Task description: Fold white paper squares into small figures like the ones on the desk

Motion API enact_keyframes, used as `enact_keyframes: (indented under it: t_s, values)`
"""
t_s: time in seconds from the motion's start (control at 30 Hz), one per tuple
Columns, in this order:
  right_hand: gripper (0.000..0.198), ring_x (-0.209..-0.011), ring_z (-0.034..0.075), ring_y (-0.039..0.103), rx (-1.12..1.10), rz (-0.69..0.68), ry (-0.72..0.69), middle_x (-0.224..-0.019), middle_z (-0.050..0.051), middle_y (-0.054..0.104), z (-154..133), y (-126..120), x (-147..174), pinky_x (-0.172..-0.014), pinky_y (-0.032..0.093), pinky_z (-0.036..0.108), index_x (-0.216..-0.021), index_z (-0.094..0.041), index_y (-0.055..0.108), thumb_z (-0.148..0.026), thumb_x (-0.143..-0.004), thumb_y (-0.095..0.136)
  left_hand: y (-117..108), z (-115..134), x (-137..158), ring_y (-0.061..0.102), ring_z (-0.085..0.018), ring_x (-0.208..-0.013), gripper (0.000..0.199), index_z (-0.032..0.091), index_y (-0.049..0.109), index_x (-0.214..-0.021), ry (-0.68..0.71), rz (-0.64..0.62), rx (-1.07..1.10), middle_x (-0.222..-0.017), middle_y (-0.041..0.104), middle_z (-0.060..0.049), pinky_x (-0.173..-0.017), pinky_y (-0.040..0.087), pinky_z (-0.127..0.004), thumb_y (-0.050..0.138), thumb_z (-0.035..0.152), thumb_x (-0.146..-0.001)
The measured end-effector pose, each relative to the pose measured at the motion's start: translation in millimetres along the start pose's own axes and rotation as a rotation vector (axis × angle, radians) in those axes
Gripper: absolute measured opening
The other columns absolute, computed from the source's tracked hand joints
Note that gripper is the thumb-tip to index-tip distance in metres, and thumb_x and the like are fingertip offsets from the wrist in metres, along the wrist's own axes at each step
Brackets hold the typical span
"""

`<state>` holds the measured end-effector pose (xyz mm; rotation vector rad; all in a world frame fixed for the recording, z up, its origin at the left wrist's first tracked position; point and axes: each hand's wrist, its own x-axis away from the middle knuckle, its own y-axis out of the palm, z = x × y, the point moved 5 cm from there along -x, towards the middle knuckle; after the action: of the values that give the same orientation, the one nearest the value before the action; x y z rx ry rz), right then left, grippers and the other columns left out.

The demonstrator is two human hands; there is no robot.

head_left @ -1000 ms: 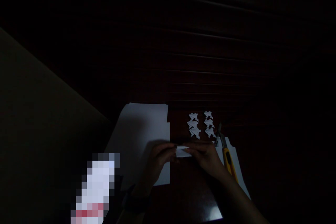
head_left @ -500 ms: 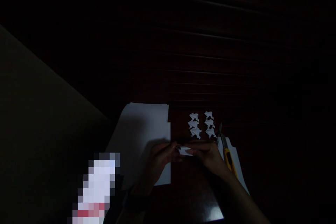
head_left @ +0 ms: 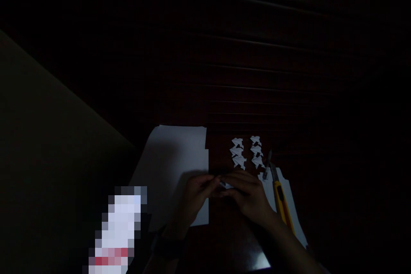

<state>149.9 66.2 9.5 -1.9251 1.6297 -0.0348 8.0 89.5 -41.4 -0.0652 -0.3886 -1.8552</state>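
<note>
A small folded piece of white paper (head_left: 226, 185) is pinched between my two hands, mostly hidden by the fingers. My left hand (head_left: 199, 190) grips its left end with thumb and fingertips. From the right, my right hand (head_left: 248, 192) closes over the paper, its fingers reaching toward the left fingertips. Just beyond the hands lie several folded white paper figures in two columns, a left column (head_left: 237, 153) and a right column (head_left: 256, 151).
White paper sheets (head_left: 173, 150) lie on the dark table at left, partly under my left hand. A yellow utility knife (head_left: 282, 205) rests on more paper (head_left: 297, 218) at right, near a dark pointed tool (head_left: 268, 160). A pixelated bright patch covers the lower left.
My right hand has shifted slightly left and its fingers now cover more of the folded paper. More of the knife and of the paper beneath it shows. The paper figures have stayed put.
</note>
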Motion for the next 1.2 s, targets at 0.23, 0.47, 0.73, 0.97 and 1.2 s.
enact_keyframes:
  t_s: [0.23,0.47,0.73,0.97,1.2]
  values:
    - [0.015,-0.083,0.019,0.062,0.001,0.059,0.099,-0.089,0.005,0.068,2.4,-4.6,2.7,-0.074,0.049,0.031,-0.094,-0.025,0.070,-0.022,-0.080,0.064,3.3,3.7,0.1,0.063,-0.016,-0.057,0.026,0.012,0.070,-0.075,0.015,-0.024,-0.034,-0.065,0.069,-0.007,-0.056,0.052,-0.026,0.062,0.037,-0.079]
    - [0.010,-0.077,0.018,0.062,0.007,0.041,0.152,-0.081,0.004,0.067,2.8,-3.7,1.7,-0.071,0.048,0.029,-0.086,-0.022,0.068,-0.023,-0.083,0.060,1.9,3.5,-1.4,0.055,-0.012,-0.047,0.029,0.015,0.066,-0.061,0.108,0.041,-0.223,-0.054,0.064,-0.002,-0.047,0.043,-0.021,0.060,0.036,-0.080]
    - [0.010,-0.075,0.018,0.062,-0.004,0.100,0.233,-0.081,0.004,0.067,10.6,2.6,3.9,-0.070,0.048,0.028,-0.085,-0.021,0.067,-0.025,-0.083,0.058,2.6,17.5,6.5,0.055,-0.014,-0.059,0.017,0.020,0.067,-0.067,0.313,0.253,-0.506,-0.062,0.062,-0.001,-0.058,0.041,-0.022,0.061,0.031,-0.079]
    - [0.012,-0.070,0.017,0.061,-0.094,0.157,0.400,-0.077,0.002,0.068,22.5,1.5,6.8,-0.063,0.047,0.025,-0.083,-0.019,0.067,-0.029,-0.080,0.062,6.5,19.1,7.9,0.061,-0.019,-0.081,0.014,0.022,0.070,-0.083,0.372,0.211,-0.515,-0.085,0.068,-0.004,-0.073,0.046,-0.025,0.058,0.028,-0.082]
    - [0.014,-0.070,0.017,0.060,-0.179,0.154,0.483,-0.074,0.002,0.067,37.0,-1.1,8.0,-0.065,0.046,0.026,-0.077,-0.016,0.066,-0.031,-0.077,0.064,5.8,2.9,5.9,0.064,-0.019,-0.079,0.032,0.024,0.067,-0.109,0.259,0.133,-0.417,-0.088,0.071,-0.004,-0.074,0.050,-0.028,0.064,0.028,-0.077]
